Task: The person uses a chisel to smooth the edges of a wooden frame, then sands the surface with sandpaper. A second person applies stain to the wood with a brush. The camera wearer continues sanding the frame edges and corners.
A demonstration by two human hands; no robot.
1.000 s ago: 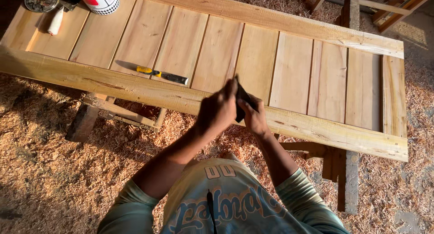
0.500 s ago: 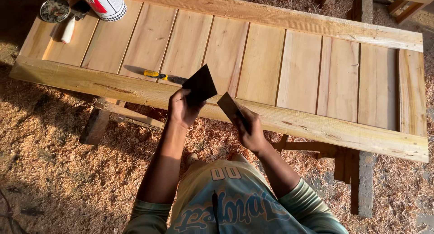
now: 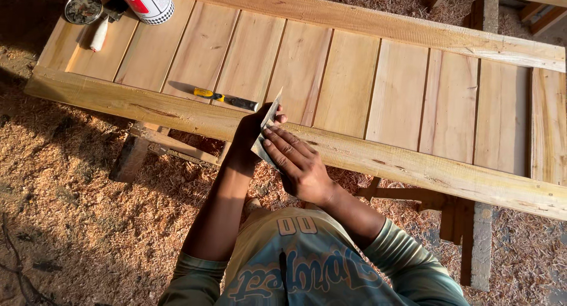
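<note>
My left hand and my right hand are pressed together around a folded sheet of sandpaper, held upright over the near rail of a wooden panel door that lies flat in front of me. My right fingers lie flat against the sheet's near face; my left hand backs it from the other side. A chisel with a yellow and black handle lies on the boards just left of my hands.
At the panel's far left corner stand a white and red can, a round tin lid and a small white-handled tool. Wood shavings cover the ground. Timber supports sit under the panel.
My hands were together, then apart with a piece of sandpaper in each half a second ago; now they have closed together again on the folded sheet.
</note>
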